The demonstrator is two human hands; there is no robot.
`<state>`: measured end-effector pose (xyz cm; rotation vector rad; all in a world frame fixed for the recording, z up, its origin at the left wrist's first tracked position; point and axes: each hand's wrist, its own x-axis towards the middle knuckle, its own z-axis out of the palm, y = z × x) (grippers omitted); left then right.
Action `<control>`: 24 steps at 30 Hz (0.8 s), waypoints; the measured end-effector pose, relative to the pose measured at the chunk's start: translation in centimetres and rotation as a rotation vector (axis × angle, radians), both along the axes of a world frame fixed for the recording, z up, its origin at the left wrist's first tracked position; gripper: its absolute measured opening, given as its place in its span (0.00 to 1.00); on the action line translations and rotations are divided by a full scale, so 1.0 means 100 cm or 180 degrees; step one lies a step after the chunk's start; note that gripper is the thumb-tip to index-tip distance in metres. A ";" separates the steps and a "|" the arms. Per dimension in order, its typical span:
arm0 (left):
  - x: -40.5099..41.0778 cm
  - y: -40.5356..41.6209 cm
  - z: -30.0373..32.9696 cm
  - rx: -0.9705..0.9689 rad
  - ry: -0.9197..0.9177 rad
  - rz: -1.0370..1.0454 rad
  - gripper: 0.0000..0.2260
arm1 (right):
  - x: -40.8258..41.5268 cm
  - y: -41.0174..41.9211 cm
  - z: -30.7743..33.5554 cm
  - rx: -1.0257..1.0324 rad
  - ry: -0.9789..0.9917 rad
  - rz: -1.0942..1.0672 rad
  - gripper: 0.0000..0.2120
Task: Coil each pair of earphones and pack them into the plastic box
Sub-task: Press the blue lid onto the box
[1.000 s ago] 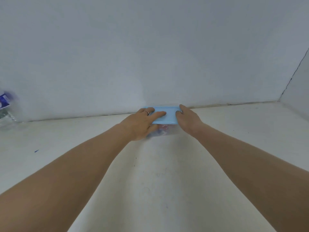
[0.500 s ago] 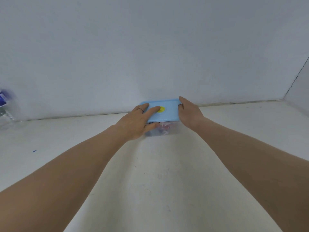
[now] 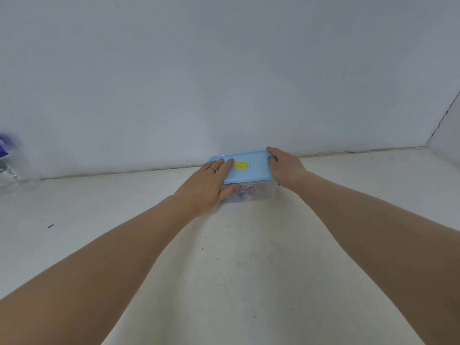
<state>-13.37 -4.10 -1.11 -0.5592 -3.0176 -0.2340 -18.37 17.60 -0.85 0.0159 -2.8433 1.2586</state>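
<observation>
A clear plastic box [image 3: 263,192] stands on the white table close to the back wall. Its light blue lid [image 3: 254,171], with a round yellow knob [image 3: 241,165] in the middle, is on top. Coiled earphones [image 3: 245,191], red and white among them, show blurred through the front wall. My left hand [image 3: 206,188] lies on the lid's left end with straight fingers, its thumb against the clear front wall. At the lid's right end, my right hand [image 3: 286,168] curls its fingers over the edge.
A clear plastic bottle with a blue label [image 3: 7,165] stands blurred at the far left by the wall. A small blue mark [image 3: 51,225] is on the table [image 3: 224,270]. The wall rises right behind the box and meets a side wall at the right.
My left fingers have slid left across the lid, uncovering the yellow knob. My right hand has stayed at the lid's right end. More of the lid's top shows now.
</observation>
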 end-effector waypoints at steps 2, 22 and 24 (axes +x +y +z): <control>0.002 -0.001 -0.002 -0.0073 0.0054 0.0019 0.31 | 0.000 0.000 0.001 -0.0003 -0.0027 0.0046 0.22; 0.001 -0.007 -0.002 -0.1110 0.0589 -0.0221 0.40 | 0.001 0.002 -0.002 -0.0013 0.0052 0.0074 0.21; 0.002 -0.007 -0.006 -0.0997 0.0567 -0.0176 0.43 | 0.003 0.002 -0.007 -0.0124 0.0104 -0.0002 0.21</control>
